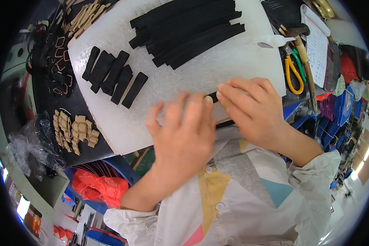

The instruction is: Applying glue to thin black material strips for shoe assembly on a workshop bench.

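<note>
A short black strip (212,96) lies at the near side of a white board, between my two hands. My right hand (256,112) pinches its right end, fingertips together. My left hand (183,133) is at the strip's left end; its thumb appears to touch the strip, but its fingers are smeared by motion. Below the hands, another dark strip or edge (224,124) shows partly at the board's front. A wide row of long black strips (188,30) lies at the far side. Several short folded black pieces (110,74) lie to the left.
The white board (123,127) rests on a dark table. Beige looped pieces (76,129) and metal frames (60,57) lie on the left. Yellow-handled scissors (293,74), a hammer (304,53), a white bottle (274,41) and a notebook (317,45) are on the right. A blue bin holds a red bag (96,186).
</note>
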A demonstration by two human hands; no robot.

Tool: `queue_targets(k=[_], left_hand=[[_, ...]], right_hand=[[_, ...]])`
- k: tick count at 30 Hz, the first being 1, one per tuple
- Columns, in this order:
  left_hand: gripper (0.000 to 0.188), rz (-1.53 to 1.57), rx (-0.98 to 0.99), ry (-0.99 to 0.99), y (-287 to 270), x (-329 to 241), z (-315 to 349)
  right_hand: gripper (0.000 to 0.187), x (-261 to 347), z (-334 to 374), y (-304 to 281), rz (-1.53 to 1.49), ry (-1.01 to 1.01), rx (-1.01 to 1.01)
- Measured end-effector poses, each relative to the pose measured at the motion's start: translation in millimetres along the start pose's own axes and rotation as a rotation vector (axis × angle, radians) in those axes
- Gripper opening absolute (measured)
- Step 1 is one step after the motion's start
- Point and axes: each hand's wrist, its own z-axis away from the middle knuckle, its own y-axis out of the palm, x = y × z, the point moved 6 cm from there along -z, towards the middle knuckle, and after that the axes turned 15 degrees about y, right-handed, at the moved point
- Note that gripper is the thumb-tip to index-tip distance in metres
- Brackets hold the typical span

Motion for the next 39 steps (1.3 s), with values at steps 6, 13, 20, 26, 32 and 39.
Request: queue_targets(k=[6, 13, 20, 26, 32, 39], left_hand=[[0.033, 0.137, -0.397, 0.008, -1.7, 30.2, 25.2], [0.028, -0.312, -0.389, -0.11, -34.1, 63.6, 22.7], [0.031, -0.183, -0.318, 0.161, -2.4, 54.8, -26.2], [0.026, -0.337, -0.08, 0.269, -6.9, 43.9, -43.8], [0.019, -0.298, -0.228, 0.214, 1.7, 56.1, -51.2], [0.014, -0.087, -0.281, 0.08, -0.5, 51.5, -42.9]], right_hand=[[0.032, -26.6, -0.5, -17.3, -0.291, 0.136, -0.098], [0.057, -98.5, 4.7, -33.5, -0.419, 0.522, -0.452], [0.034, -96.8, -18.9, -26.7, -0.528, 0.687, -0.342], [0.035, -92.9, -10.5, -27.6, -0.575, 0.68, -0.318], [0.034, -88.3, -1.1, -31.4, -0.649, 0.642, -0.35], [0.033, -80.7, 5.7, -39.8, -0.676, 0.638, -0.311]])
